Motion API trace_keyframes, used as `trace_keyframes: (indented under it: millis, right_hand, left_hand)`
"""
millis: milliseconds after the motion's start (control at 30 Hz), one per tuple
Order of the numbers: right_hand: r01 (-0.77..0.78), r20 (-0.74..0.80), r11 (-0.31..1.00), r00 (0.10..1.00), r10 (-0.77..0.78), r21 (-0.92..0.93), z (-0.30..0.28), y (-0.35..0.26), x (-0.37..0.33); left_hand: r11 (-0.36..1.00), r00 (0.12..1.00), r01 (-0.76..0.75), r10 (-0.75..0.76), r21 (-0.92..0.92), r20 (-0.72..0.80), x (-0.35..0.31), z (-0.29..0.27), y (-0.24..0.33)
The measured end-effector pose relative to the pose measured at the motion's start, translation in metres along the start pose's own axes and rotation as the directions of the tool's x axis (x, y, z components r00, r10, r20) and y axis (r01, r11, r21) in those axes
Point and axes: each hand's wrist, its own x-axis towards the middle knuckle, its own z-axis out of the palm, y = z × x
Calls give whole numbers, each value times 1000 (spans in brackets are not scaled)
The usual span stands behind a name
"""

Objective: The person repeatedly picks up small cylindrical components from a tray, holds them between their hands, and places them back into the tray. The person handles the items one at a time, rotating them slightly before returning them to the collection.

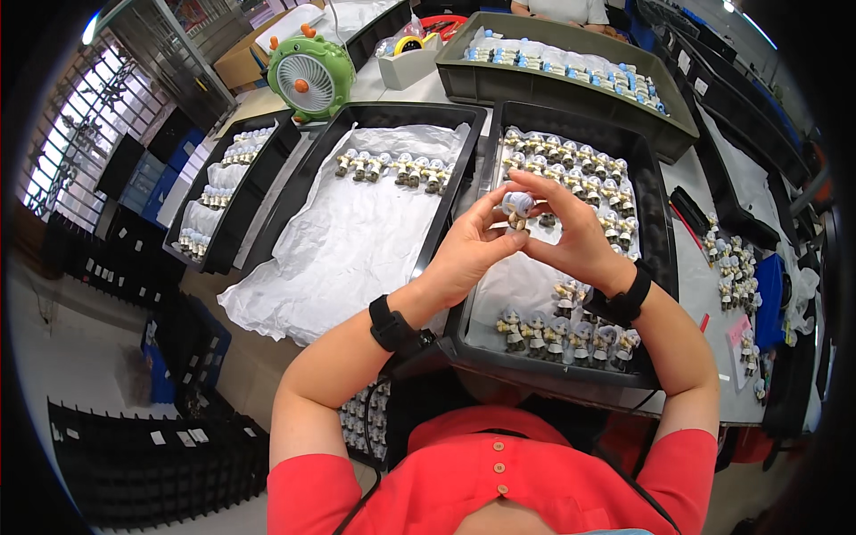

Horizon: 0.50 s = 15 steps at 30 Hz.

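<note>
Between both hands, above the right-hand black tray [670,267], is a small figurine [517,207] with pale lilac hair and a light body. My left hand [468,245] pinches it low down between thumb and fingers. My right hand [575,234] closes on it from the other side, fingertips at its head. Beneath my hands, rows of like figurines [571,165] fill the far part of that tray, and more figurines [555,334] stand along its near edge. In the left black tray [357,111], one row of figurines [392,168] rests on white paper [357,241].
A green fan [308,80] stands behind the left tray. Beyond the right tray sits an olive bin [571,102] of blue-and-white figurines. A narrow tray [218,254] is at far left. Loose figurines [738,272] and a blue bin [771,299] lie at right. Someone sits opposite.
</note>
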Motion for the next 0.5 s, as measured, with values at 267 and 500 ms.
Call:
trace_keyframes:
  millis: [267,500]
  right_hand:
    - [-196,160,975,964,211,-106,-21,-26,6]
    - [-247,575,789,568,588,-563,-28,8,-25]
  left_hand:
    - [1000,998,19,-19,4,-67,-1,5,3]
    - [997,993,70,-68,21,-101,-3,5,7]
